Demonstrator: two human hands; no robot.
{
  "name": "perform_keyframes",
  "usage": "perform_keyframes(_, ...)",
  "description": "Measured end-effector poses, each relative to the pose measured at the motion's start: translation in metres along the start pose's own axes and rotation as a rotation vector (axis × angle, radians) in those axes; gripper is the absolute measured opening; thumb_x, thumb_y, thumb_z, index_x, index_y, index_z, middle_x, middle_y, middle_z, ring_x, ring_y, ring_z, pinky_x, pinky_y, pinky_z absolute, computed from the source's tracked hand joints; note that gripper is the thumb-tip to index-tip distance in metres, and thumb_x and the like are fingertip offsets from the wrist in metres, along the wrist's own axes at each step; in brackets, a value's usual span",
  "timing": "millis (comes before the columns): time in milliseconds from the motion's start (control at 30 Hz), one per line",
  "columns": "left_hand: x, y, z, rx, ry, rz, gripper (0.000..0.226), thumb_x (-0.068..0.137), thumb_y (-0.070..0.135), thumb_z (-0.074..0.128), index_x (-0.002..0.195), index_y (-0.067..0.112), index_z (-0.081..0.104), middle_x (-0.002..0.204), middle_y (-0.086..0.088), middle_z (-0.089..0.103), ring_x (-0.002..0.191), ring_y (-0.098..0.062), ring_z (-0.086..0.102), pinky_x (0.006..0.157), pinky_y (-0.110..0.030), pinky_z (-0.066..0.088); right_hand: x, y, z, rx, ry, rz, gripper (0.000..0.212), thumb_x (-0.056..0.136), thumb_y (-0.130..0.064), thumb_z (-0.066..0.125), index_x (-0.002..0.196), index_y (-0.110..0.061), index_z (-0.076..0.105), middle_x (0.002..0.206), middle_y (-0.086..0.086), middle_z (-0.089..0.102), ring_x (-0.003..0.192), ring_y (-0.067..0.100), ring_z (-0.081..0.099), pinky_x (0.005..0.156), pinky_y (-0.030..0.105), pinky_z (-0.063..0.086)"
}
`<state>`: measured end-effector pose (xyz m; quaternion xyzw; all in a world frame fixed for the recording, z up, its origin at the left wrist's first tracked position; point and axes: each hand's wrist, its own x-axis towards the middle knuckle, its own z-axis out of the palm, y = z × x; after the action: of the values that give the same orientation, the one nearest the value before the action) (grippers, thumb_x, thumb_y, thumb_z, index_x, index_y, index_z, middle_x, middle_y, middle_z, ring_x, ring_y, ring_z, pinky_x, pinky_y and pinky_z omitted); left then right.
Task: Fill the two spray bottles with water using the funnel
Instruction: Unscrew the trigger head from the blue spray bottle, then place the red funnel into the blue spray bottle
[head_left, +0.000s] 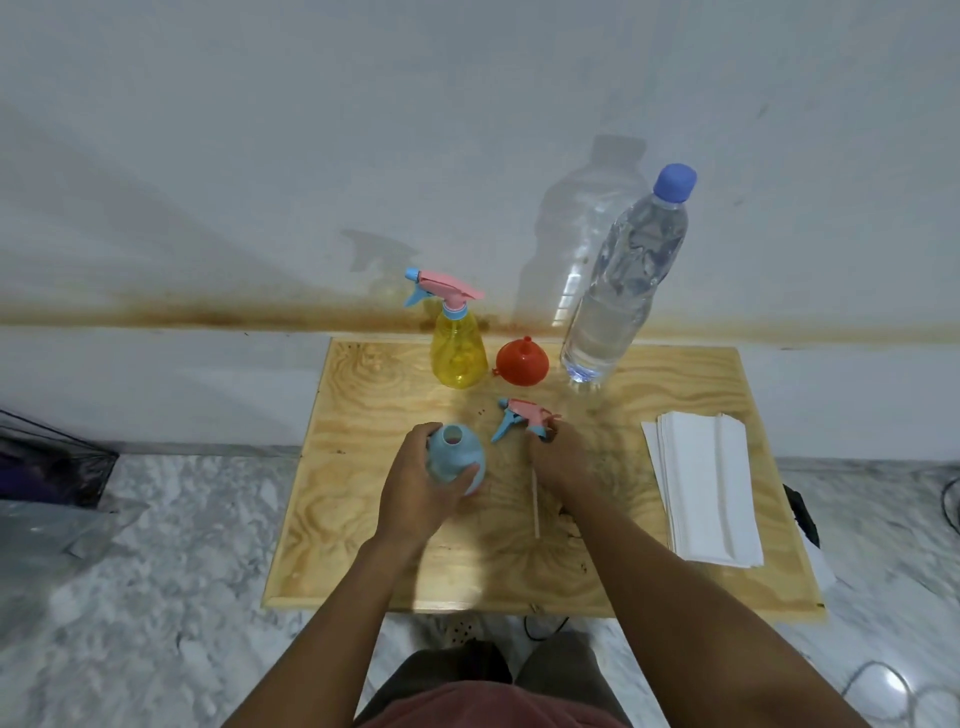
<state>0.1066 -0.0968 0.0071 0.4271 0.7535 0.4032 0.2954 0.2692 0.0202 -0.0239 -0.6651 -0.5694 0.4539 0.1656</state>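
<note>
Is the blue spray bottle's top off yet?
Off. Blue spray bottle shows an open neck; right hand holds its trigger head aside.

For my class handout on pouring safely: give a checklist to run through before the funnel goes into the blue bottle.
1. Blue bottle mouth open: ok.
2. Bottle steadied by left hand: ok.
3. Right hand free: not ok, holds removed spray head.
4. Orange funnel within reach: ok, upside down on the table.
5. Water bottle uncapped: not ok.
6. Yellow bottle opened: not ok.
</note>
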Motion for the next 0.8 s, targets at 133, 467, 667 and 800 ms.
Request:
perform_keyframes(133,0.001,0.003,0.001,0.011,0.004,-0.005,0.057,0.069,0.038,0.085,0.114,0.032,0.050,0.111,0.015,0.060,0.101,-0.005,0.058,0.080,-0.039,0.057,0.003,0.007,0.003,-0.074,0.047,-0.021,0.030,0.093,-0.020,0.060,0.118,-0.004,0.061,0.114,0.011,0.064,0.100,0.023,0.059,0.072,0.021,0.042)
perform_keyframes(467,0.010,0.012,0.005,0.071,-0.027,0.028,0.065,0.065,0.034,0.088,0.119,0.023,0.054,0.114,0.003,0.056,0.104,-0.016,0.055,0.083,-0.036,0.053,0.009,-0.005,-0.016,-0.167,0.136,-0.091,0.040,0.094,-0.034,0.059,0.131,-0.021,0.054,0.125,0.002,0.058,0.110,0.020,0.059,0.089,0.037,0.050)
perform_keyframes(667,0.017,0.014,0.003,0.077,-0.078,0.023,0.055,0.063,0.035,0.089,0.104,0.022,0.054,0.104,0.004,0.054,0.095,-0.016,0.054,0.072,-0.025,0.045,0.055,-0.047,-0.023,-0.167,0.077,-0.211,0.041,0.095,-0.034,0.057,0.132,-0.015,0.056,0.123,0.007,0.063,0.112,0.024,0.061,0.097,0.042,0.049)
perform_keyframes(800,0.018,0.016,0.004,0.104,-0.091,0.001,0.055,0.061,0.041,0.087,0.101,0.028,0.051,0.103,0.007,0.051,0.095,-0.016,0.054,0.070,-0.028,0.046,0.080,-0.071,-0.018,-0.165,0.045,-0.205,0.048,0.096,-0.030,0.057,0.140,-0.011,0.048,0.135,0.016,0.053,0.124,0.031,0.052,0.104,0.041,0.042)
